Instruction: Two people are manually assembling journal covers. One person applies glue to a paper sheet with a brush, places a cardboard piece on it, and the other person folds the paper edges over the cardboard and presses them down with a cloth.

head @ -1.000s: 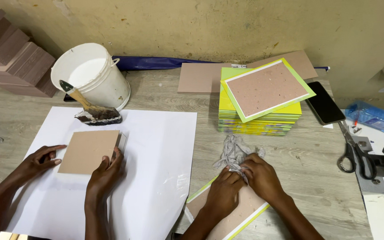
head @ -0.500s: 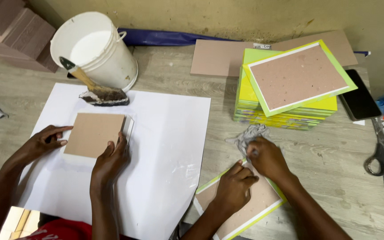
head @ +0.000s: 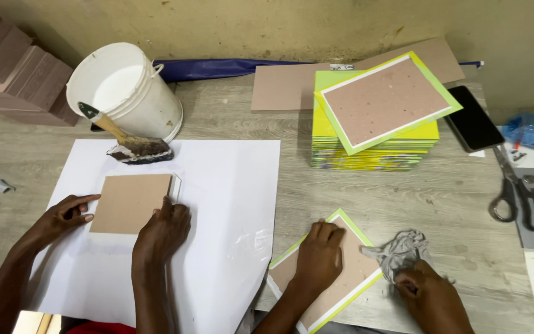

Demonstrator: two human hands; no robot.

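wooden table (head: 403, 198), covered board (head: 329, 278) half-hidden

Own body, as I see it | left grip (head: 319, 260): bare, short plain nails, creased knuckles | right grip (head: 431, 297): bare, short nails, creased knuckles too | forearms: bare to the picture's lower edge | clothing: out of my view, cannot tell
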